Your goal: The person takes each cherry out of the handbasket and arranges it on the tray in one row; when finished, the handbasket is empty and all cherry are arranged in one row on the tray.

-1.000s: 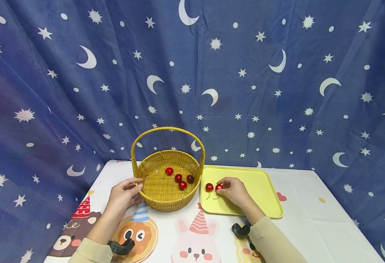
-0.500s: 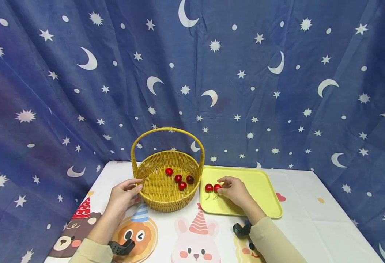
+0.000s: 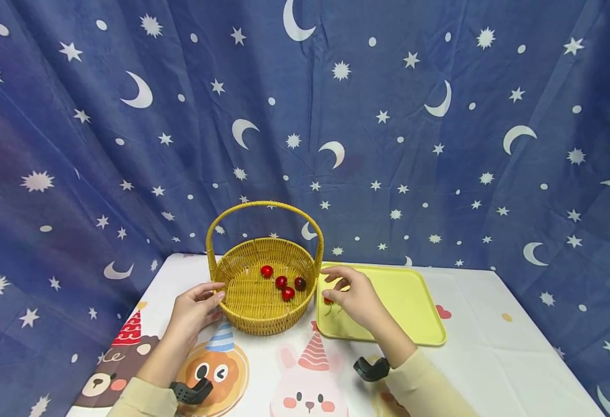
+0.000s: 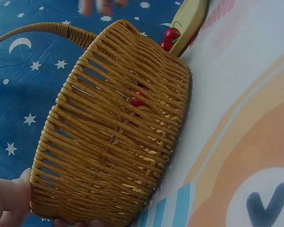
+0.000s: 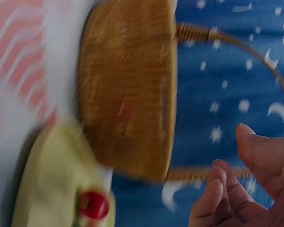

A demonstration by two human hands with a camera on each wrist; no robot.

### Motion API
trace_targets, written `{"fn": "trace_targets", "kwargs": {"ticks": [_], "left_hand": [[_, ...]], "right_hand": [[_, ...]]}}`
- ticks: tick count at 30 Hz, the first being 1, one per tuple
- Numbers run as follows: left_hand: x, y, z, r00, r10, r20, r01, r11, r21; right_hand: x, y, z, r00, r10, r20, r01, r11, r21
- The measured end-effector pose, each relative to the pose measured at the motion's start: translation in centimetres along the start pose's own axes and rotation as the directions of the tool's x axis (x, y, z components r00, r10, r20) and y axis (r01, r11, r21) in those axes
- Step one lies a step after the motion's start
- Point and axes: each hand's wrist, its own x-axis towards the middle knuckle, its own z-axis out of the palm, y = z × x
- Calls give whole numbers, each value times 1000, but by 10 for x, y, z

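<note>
A woven basket (image 3: 265,326) with a tall arched handle stands on the table. My left hand (image 3: 194,310) grips its left rim, the thumb (image 4: 12,194) on one side and fingertips low on the wall in the left wrist view. Several red cherries (image 3: 288,293) lie on the basket's floor. Over the left end of the yellow tray (image 3: 404,301) hovers my right hand (image 3: 354,295), fingers spread apart with nothing between them. Two cherries (image 4: 172,33) sit side by side on that end of the tray; in the head view the hand mostly hides them, leaving their stems showing.
The tray lies close against the basket's right side. A white tablecloth (image 3: 492,347) printed with cartoon animals covers the table. Behind it hangs a blue curtain (image 3: 388,145) with moons and stars.
The right-hand cherry on the tray first shifts left towards the other one. Then my right hand moves up and left off it, fingers parting. My left hand stays on the basket rim.
</note>
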Motion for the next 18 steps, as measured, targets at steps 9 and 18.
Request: {"fn": "trace_targets", "kwargs": {"ticks": [9, 18], "left_hand": [[3, -2, -4, 1000, -9, -4, 9, 1000, -5], [2, -1, 0, 1000, 1, -4, -1, 1000, 0]], "right_hand": [[23, -34, 58, 982, -103, 160, 99, 994, 34], [58, -34, 88, 948, -61, 311, 149, 951, -269]]}}
